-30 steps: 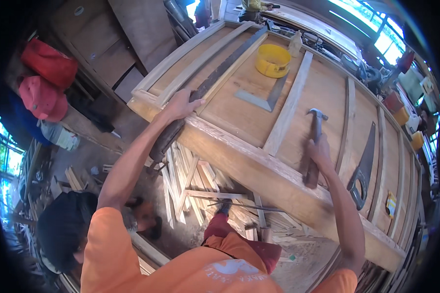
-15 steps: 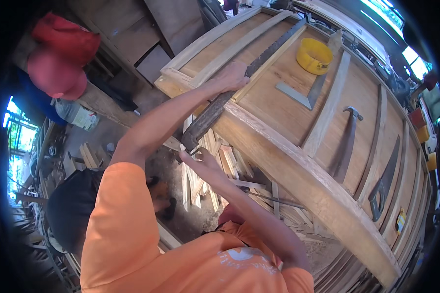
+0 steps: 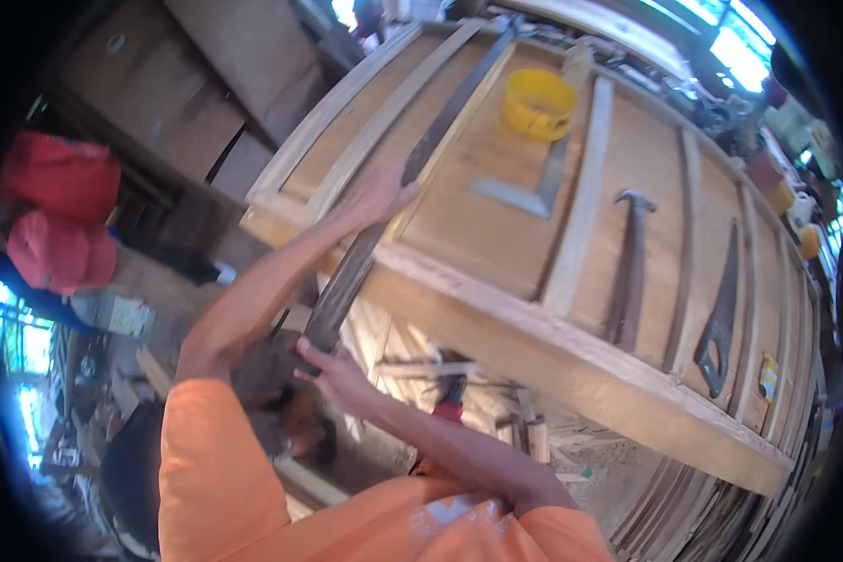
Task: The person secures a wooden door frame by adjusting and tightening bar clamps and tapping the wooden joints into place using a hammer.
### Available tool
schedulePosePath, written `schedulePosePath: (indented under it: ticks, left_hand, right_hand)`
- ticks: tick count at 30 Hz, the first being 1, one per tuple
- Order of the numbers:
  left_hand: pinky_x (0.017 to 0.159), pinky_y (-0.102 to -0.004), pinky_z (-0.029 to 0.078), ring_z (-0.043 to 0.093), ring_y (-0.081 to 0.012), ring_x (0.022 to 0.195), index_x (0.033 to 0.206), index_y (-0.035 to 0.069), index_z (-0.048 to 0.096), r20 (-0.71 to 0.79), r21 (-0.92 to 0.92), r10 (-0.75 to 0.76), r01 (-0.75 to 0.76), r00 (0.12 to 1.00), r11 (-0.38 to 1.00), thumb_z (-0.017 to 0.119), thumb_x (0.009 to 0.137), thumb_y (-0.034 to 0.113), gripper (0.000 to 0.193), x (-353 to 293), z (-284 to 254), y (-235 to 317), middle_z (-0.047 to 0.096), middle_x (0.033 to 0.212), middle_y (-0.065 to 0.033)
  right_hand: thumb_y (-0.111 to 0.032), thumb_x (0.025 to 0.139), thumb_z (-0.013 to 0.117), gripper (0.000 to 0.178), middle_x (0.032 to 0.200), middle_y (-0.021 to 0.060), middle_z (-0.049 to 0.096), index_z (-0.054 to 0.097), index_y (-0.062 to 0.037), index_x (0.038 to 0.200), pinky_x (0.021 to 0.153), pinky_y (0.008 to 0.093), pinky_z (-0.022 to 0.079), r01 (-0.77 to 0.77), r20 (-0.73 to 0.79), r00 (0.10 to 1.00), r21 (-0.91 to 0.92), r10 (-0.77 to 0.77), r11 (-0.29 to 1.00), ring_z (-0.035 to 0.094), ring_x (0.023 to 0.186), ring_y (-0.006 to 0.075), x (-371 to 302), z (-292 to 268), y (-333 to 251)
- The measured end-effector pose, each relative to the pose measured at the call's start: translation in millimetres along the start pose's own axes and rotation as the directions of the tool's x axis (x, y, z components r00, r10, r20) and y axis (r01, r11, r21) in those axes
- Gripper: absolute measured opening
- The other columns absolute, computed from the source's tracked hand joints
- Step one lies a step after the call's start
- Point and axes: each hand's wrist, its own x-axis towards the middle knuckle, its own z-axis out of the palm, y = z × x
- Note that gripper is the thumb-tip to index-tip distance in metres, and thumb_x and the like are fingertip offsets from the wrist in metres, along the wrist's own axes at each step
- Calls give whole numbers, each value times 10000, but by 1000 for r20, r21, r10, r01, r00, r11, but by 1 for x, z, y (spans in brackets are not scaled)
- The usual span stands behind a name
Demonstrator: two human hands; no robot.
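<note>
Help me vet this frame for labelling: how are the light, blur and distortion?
Head view: daylight blows out the windows top right; fisheye bends the wooden frame and blackens the corners; the left hand and right hand on the long dark bar look soft, the hammer clearer.

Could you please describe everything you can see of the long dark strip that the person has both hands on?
The long, flat, dark grey strip, metal by its look, lies slantwise across the pale wooden panel frame, running from its far edge past its near rail and jutting out over the floor. The left hand presses it down on the panel about midway along; the right hand grips its overhanging near end. It looks straight and unbent. Its far end is too small to make out.
</note>
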Motion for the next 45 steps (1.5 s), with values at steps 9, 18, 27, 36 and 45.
schedulePosePath:
  ticks: [9, 18, 27, 36, 45]
  left_hand:
    - [782, -559, 519, 682, -504, 848, 1023, -69, 553, -29, -39, -31, 29, 999, 999, 638, 894, 245, 350, -10, 1, 3, 684, 878, -330]
    - [795, -554, 518, 682, -509, 867, 1053, -56, 564, -74, -78, 20, -26, 997, 997, 653, 885, 211, 327, -8, 4, 5, 684, 875, -324]
    - [916, -477, 533, 701, -414, 1031, 1196, -82, 590, -226, -67, -67, 53, 972, 996, 795, 863, 392, 615, 42, 13, -12, 706, 1095, -307]
    - [953, -320, 495, 642, -190, 1047, 1398, -22, 610, 83, -467, 173, -115, 981, 877, 715, 790, 163, 644, 120, 51, -51, 711, 1151, -110]
    - [733, -286, 483, 606, -123, 779, 1298, -44, 643, 199, -514, 9, 97, 980, 852, 650, 793, 48, 513, 114, 19, 0, 645, 874, -28]
  right_hand:
    - [-167, 1037, 610, 287, 1228, 136, 728, 621, 7, 1265, 966, 388, 504, 294, -154, 895, -503, -418, 813, 652, 1115, 181, -51, 20, 1]
    - [-598, 1116, 340, 696, 1425, 203, 621, 531, -17, 1448, 1195, 531, 366, -248, -123, 943, 367, 311, 897, 559, 1314, 354, 12, -51, 13]
    - [-534, 1107, 450, 605, 1204, 158, 695, 649, 3, 1303, 1063, 450, 441, 48, 59, 997, -51, -45, 998, 595, 1227, 242, -122, -3, -47]
    - [-370, 1048, 680, 520, 1432, 146, 601, 475, -54, 1407, 1159, 505, 439, 35, 30, 999, 9, -35, 999, 541, 1380, 248, -15, -3, 6]
    - [-252, 1065, 652, 394, 1176, 69, 704, 542, -23, 1366, 974, 324, 505, 109, -119, 979, -393, -168, 913, 635, 1115, 144, -44, 46, -13]
